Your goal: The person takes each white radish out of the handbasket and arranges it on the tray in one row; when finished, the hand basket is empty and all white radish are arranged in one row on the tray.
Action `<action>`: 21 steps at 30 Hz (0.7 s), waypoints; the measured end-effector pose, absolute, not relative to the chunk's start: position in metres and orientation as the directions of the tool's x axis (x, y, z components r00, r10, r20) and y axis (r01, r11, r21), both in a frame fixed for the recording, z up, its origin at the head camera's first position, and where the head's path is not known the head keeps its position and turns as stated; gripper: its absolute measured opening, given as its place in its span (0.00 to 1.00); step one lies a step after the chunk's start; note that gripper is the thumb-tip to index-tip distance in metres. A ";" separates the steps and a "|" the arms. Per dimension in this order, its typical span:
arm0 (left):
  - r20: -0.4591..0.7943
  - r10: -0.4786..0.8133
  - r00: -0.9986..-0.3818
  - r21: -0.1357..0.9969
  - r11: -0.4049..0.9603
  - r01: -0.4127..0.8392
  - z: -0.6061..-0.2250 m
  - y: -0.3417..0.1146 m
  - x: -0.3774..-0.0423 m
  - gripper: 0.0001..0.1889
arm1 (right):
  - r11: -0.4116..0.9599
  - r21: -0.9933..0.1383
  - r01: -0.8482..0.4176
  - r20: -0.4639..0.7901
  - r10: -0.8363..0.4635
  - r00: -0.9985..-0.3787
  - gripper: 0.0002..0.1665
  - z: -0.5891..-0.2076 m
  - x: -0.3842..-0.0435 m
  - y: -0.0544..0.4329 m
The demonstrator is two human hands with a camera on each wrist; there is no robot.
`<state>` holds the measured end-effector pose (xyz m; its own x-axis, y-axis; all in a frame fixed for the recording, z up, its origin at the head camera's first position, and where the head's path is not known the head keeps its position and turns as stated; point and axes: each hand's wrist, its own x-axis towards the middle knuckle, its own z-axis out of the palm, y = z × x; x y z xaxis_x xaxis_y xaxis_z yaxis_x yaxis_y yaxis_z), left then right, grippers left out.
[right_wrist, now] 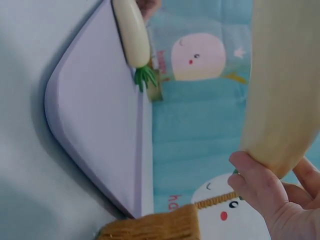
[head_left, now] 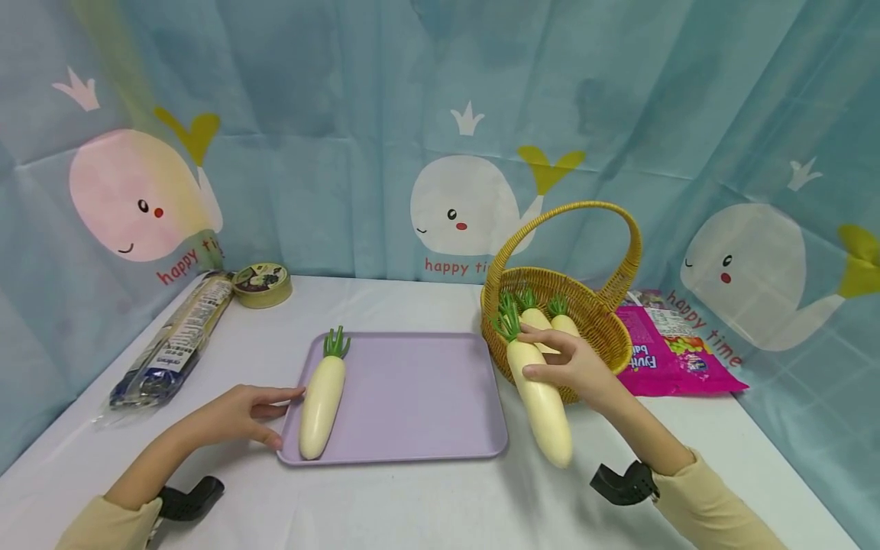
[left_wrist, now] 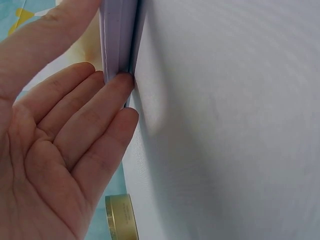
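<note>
A white radish with green stalks (head_left: 540,405) hangs tilted in my right hand (head_left: 571,367), which grips it near its leafy end in front of the basket. In the right wrist view the same radish (right_wrist: 282,85) fills the upper right, above my curled fingers. My left hand (head_left: 241,416) touches the left rim of a lilac tray (head_left: 419,397), its fingers fairly straight; the left wrist view shows the fingertips against the tray edge (left_wrist: 117,40). Another white radish (head_left: 321,409) lies on the tray's left side. More radishes (head_left: 565,324) rest inside the yellow woven basket (head_left: 605,344).
Behind the basket, at right, lies a pink snack bag (head_left: 677,359). At the far left are a long clear-wrapped package (head_left: 175,344) and a round gold tin (head_left: 262,286). A blue curtain (head_left: 330,153) with printed whales hangs behind the white tabletop (head_left: 385,504).
</note>
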<state>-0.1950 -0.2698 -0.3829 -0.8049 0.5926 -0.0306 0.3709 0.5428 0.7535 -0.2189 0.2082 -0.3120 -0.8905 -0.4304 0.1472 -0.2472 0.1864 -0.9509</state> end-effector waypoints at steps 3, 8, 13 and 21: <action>-0.039 0.586 -0.809 0.759 0.544 0.357 -0.382 -0.269 -0.195 0.41 | 0.179 -0.953 -0.243 0.148 -0.427 -0.892 0.30 -0.313 -0.223 0.199; -0.039 0.588 -0.808 0.759 0.543 0.358 -0.382 -0.269 -0.195 0.41 | 0.177 -0.951 -0.255 0.162 -0.418 -0.894 0.31 -0.314 -0.230 0.182; -0.028 0.592 -0.805 0.746 0.548 0.377 -0.382 -0.269 -0.196 0.41 | 0.155 -0.942 -0.298 0.203 -0.447 -0.871 0.32 -0.317 -0.237 0.162; -0.027 0.604 -0.797 0.764 0.526 0.373 -0.384 -0.270 -0.197 0.41 | 0.114 -0.957 -0.269 0.196 -0.432 -0.880 0.31 -0.331 -0.251 0.130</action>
